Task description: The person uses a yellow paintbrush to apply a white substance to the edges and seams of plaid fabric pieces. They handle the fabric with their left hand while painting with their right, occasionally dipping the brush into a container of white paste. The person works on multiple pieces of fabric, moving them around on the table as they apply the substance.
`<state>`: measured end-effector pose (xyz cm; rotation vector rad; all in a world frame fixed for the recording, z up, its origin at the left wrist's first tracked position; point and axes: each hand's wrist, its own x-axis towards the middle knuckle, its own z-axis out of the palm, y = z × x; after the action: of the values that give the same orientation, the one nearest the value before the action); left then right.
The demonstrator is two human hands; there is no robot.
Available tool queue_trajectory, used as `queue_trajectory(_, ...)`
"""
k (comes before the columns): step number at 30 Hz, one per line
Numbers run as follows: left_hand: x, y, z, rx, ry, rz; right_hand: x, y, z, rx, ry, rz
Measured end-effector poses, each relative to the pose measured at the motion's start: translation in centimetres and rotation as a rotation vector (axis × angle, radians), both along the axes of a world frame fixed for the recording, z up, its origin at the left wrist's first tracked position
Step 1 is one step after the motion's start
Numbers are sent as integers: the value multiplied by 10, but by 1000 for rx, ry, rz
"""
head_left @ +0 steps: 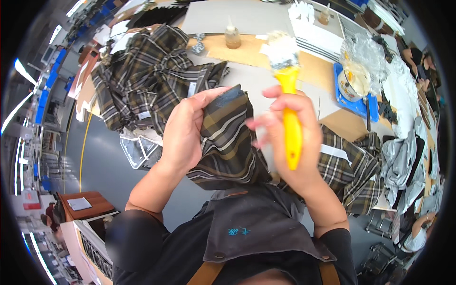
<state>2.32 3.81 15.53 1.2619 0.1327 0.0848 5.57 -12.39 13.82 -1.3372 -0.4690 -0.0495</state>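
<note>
My left hand grips a piece of olive, black and white plaid fabric by its upper part, thumb beside a dark grey-blue patch along the top edge. My right hand, slightly blurred, holds a wide yellow-handled brush upright just right of that fabric, its bristles coated in pale paste and pointing away from me. Beyond it, a bowl of cream-coloured paste sits on a blue tray.
Heaped plaid garments lie at left, more plaid pieces at right. Small bottles stand on cardboard at the back. A clear plastic bin is below the left pile. Other people are at the far right and far left.
</note>
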Motion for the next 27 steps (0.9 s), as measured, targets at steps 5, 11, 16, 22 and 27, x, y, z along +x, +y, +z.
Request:
queue_trajectory(5, -33, 3, 30, 24, -175, 23, 0, 54, 11, 123, -266, 126)
queue_trajectory(11, -65, 13, 27, 118, -257, 8, -5, 56, 8, 190, -228, 439)
queue_trajectory(16, -73, 20, 21, 821, -466, 66, -4, 21, -4, 143, -80, 514)
queue_trajectory(22, -29, 5, -9, 664, -407, -108, 3, -8, -23, 293, 211, 586)
queue_trajectory(27, -47, -12, 34, 669, -390, -214, -2, -42, 2, 345, 238, 606)
